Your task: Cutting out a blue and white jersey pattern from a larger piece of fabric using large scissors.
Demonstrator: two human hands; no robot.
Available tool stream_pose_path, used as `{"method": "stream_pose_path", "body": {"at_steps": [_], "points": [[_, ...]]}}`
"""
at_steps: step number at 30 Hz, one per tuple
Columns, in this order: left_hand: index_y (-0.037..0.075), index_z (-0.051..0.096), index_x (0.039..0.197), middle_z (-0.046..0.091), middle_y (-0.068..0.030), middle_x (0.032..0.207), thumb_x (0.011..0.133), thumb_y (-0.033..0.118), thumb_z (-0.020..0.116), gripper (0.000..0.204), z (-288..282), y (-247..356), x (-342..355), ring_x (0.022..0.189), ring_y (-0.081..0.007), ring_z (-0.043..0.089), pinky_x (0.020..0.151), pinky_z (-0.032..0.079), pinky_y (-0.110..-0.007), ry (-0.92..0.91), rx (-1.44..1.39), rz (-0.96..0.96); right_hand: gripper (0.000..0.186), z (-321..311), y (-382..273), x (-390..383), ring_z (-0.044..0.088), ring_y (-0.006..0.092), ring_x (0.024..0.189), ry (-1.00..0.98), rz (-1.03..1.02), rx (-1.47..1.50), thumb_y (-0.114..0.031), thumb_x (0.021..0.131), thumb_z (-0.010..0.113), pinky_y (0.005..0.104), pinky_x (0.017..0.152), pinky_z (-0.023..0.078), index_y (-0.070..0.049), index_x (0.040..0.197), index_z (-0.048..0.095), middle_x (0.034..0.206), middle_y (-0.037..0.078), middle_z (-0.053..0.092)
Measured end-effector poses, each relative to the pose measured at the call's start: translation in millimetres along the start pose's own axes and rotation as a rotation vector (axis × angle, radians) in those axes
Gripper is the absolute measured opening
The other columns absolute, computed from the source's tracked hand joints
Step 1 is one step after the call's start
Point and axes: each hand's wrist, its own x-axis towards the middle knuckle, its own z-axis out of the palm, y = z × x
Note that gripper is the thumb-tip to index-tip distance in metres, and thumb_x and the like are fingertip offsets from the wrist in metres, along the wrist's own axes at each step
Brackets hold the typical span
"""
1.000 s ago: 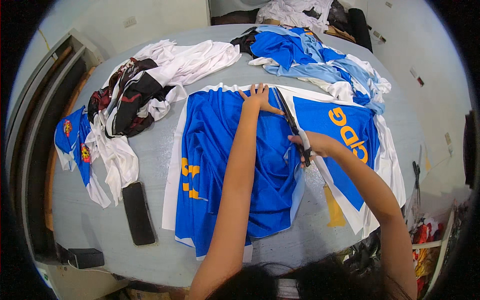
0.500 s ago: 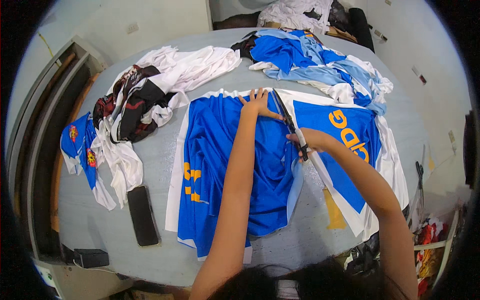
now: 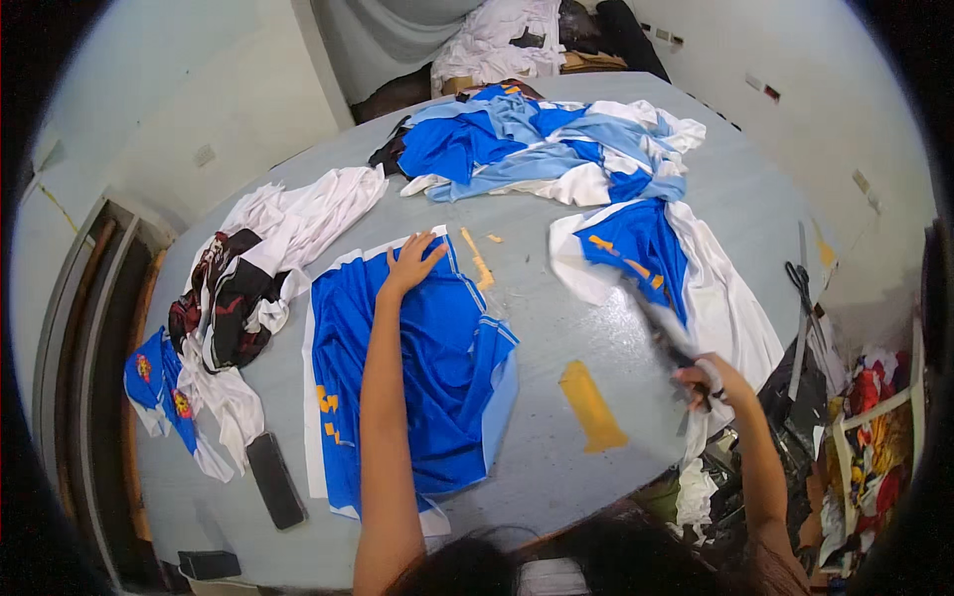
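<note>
My left hand (image 3: 412,264) lies with fingers spread on the far edge of a blue fabric piece (image 3: 442,358) with white borders and yellow marks. In my right hand (image 3: 720,385) is a pair of dark-bladed scissors (image 3: 658,323), blurred by motion, so the blade opening cannot be made out. The scissors point away from me, over a separate blue-and-white fabric piece (image 3: 646,238) with yellow lettering. That piece is bunched at the right, apart from the first one, and its white part trails toward the table's near edge.
Blue and white cloth (image 3: 556,139) is heaped at the far side. White and dark patterned fabric (image 3: 234,308) and a phone (image 3: 275,482) lie left. Yellow tape (image 3: 591,407) sticks to the grey table (image 3: 542,477). Another pair of scissors (image 3: 803,288) rests at the right edge.
My right hand and the scissors have swung right and nearer to me, away from the blue fabric. The lettered piece has shifted and folded, and a gap separates the two pieces. The view has turned.
</note>
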Motion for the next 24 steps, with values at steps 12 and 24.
{"method": "stream_pose_path", "body": {"at_steps": [12,24], "points": [[-0.002,0.032,0.132,0.026,-0.0197,0.139,0.083,0.053,0.037,0.073,48.5,72.9,-46.4,0.130,-0.0391,0.019,0.097,0.001,-0.067,0.423,0.242,-0.466,0.030,-36.6,43.7,31.0,0.045,0.0159,0.037,0.179,-0.414,0.681,-0.031,0.085,0.057,0.0270,0.037,0.037,-0.010,0.065,0.047,0.046,0.002,0.043],[0.008,0.030,0.135,0.024,-0.0140,0.142,0.083,0.059,0.038,0.073,110.4,304.5,-199.9,0.131,-0.0347,0.019,0.100,0.009,-0.061,0.056,0.140,0.598,0.037,-54.0,46.7,32.4,0.057,0.0341,0.074,0.813,-0.290,-0.582,-0.026,0.064,0.071,0.0383,0.066,0.044,0.002,0.083,0.056,0.082,0.020,0.060]]}}
